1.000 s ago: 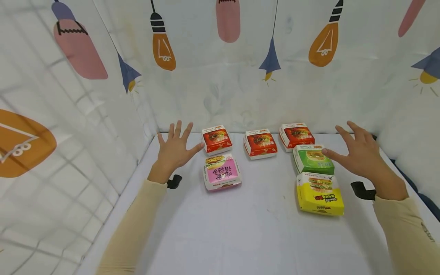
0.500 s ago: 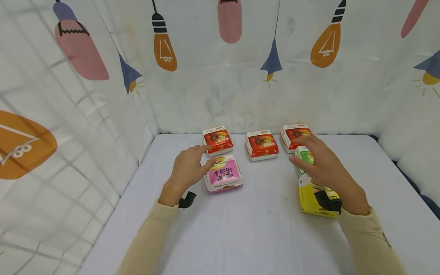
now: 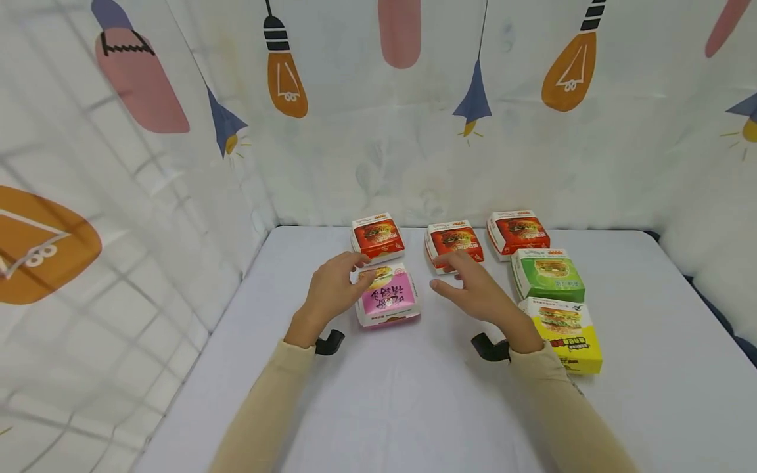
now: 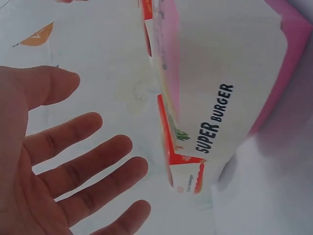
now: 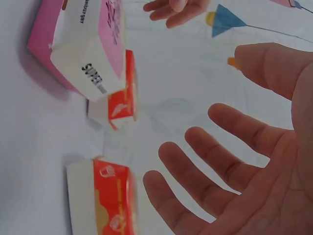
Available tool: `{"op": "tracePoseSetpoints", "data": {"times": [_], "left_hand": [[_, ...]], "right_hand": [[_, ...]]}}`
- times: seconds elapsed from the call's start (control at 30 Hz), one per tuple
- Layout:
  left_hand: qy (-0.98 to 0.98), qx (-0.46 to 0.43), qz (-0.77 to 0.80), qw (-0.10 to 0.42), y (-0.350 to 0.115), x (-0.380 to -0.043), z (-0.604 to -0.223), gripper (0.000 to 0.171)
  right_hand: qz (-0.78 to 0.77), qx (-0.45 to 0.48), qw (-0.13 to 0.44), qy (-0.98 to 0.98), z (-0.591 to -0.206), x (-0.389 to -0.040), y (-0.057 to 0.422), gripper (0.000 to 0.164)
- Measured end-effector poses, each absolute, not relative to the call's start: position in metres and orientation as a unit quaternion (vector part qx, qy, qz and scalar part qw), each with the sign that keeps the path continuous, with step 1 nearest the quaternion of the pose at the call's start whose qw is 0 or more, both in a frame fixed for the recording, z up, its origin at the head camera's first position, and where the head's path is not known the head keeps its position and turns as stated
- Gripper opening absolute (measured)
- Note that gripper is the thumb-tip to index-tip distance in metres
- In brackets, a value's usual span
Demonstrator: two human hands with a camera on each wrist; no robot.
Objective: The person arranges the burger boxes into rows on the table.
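Observation:
A pink and white burger box [image 3: 388, 299] lies on the table between my two hands. My left hand [image 3: 334, 289] hovers at its left side, fingers spread and relaxed, holding nothing. To its right my right hand [image 3: 476, 290] hangs with loosely bent fingers, also holding nothing; its fingertips overlap the middle red burger box [image 3: 447, 238] in the head view. Another red burger box [image 3: 378, 234] sits just behind the pink one. The left wrist view shows the pink box's white side [image 4: 230, 73] printed "SUPER BURGER", apart from the fingers [image 4: 93, 186].
On the right, a third red box [image 3: 518, 231], a green burger box [image 3: 549, 272] and a yellow burger box [image 3: 569, 341] form a column running toward me. A white table [image 3: 378, 407] carries everything. Behind it hangs a curtain [image 3: 331, 164] printed with lamps.
Both hands have come down and inward from being raised and spread. The right hand has swept left from the green and yellow boxes toward the pink box. The boxes stay put.

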State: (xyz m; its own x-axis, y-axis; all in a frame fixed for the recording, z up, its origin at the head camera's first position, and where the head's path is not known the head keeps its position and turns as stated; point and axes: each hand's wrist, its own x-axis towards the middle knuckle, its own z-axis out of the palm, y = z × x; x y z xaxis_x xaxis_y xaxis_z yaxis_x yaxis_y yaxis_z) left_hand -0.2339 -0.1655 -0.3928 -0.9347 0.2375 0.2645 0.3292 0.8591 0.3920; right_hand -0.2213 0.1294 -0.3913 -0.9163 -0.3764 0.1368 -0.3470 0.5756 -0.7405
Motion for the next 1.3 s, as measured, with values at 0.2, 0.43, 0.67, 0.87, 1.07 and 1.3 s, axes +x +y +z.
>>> {"op": "tracePoseSetpoints", "data": {"times": [0.2,0.43,0.67,0.87,1.07,1.3], "left_hand": [[-0.965,-0.142,-0.219,0.002,-0.169,-0.241,-0.403,0.06],[-0.964,-0.145,-0.214,-0.058,-0.176,-0.242,-0.407,0.077],[-0.958,-0.129,-0.222,-0.129,-0.182,-0.24,-0.408,0.094],[-0.955,-0.138,-0.223,-0.139,-0.18,-0.242,-0.411,0.105],[-0.954,-0.141,-0.221,-0.143,-0.177,-0.242,-0.41,0.107],[-0.953,-0.142,-0.224,-0.147,-0.171,-0.244,-0.409,0.106]], "right_hand": [[-0.427,-0.201,0.067,0.879,-0.412,-0.227,0.107,0.054],[-0.424,-0.182,0.105,0.881,-0.431,-0.227,0.096,0.065],[-0.408,-0.182,0.132,0.885,-0.437,-0.227,0.09,0.068],[-0.407,-0.188,0.138,0.883,-0.441,-0.227,0.092,0.066],[-0.407,-0.206,0.139,0.879,-0.446,-0.23,0.092,0.065],[-0.408,-0.196,0.131,0.882,-0.447,-0.231,0.094,0.061]]}}
